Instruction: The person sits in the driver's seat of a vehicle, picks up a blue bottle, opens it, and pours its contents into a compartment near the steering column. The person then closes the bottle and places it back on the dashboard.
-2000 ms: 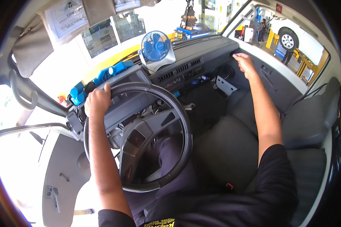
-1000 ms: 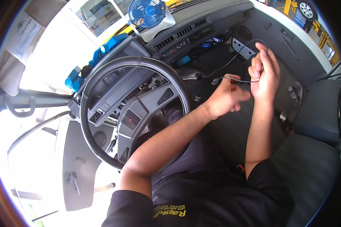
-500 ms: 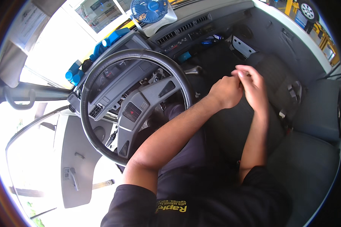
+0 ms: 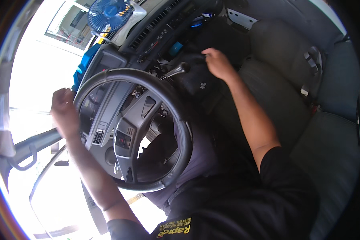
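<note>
A black steering wheel [image 4: 148,76] with a grey hub fills the space before my lap. My left hand [image 4: 64,112] is raised just left of its rim, near the bright door side. Its fingers look bent but are smeared by motion. Over the dark middle of the cab is my right hand [image 4: 219,65], its fingers curled together. Whether anything small is in them I cannot make out. The gear lever [image 4: 182,68], with a dark knob, stands to the left of that hand, apart from it.
A blue fan [image 4: 110,15] sits on the dashboard, with blue objects [image 4: 84,63] beside the instrument hood. A seat-belt buckle [image 4: 305,90] lies on the dark passenger seat [image 4: 268,92]. The grab handle [image 4: 24,160] is on the left pillar.
My hands were together over the passenger side and are now far apart. The left swung across to the left of the wheel; the right moved forward and left. The view has turned.
</note>
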Demonstrator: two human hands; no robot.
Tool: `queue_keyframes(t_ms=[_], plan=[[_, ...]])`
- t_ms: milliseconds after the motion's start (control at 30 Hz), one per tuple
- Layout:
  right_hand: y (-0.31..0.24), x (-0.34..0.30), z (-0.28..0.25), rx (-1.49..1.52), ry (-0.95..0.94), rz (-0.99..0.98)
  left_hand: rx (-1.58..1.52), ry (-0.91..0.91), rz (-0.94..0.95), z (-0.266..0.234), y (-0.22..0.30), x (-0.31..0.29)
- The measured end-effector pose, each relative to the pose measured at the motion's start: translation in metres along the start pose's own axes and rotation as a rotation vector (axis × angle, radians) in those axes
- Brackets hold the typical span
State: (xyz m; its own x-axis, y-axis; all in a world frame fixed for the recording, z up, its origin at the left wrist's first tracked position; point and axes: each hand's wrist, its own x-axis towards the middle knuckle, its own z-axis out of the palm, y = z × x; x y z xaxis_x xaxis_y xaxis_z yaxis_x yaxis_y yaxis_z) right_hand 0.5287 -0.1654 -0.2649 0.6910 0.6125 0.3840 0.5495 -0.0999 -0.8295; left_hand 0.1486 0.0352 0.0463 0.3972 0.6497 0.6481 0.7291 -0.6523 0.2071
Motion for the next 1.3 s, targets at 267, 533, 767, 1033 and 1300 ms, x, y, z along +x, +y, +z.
queue_keyframes(t_ms=[267,533,767,1033,1300], plan=[[-0.011,0.019,0.188,0.652,-0.189,-0.011,-0.315,-0.41,-0.706,-0.002,-0.15,-0.002],[-0.035,0.032,0.261,0.187,-0.159,0.003,-0.372,-0.371,-0.866,-0.011,-0.164,-0.008],[-0.038,0.044,0.277,0.208,0.15,0.107,-0.384,-0.317,-0.881,-0.008,-0.152,-0.011],[-0.05,0.044,0.269,0.198,0.31,0.017,-0.373,-0.268,-0.833,-0.003,-0.152,-0.016],[-0.062,0.046,0.272,0.241,0.321,0.033,-0.35,-0.22,-0.855,-0.003,-0.133,-0.02]])
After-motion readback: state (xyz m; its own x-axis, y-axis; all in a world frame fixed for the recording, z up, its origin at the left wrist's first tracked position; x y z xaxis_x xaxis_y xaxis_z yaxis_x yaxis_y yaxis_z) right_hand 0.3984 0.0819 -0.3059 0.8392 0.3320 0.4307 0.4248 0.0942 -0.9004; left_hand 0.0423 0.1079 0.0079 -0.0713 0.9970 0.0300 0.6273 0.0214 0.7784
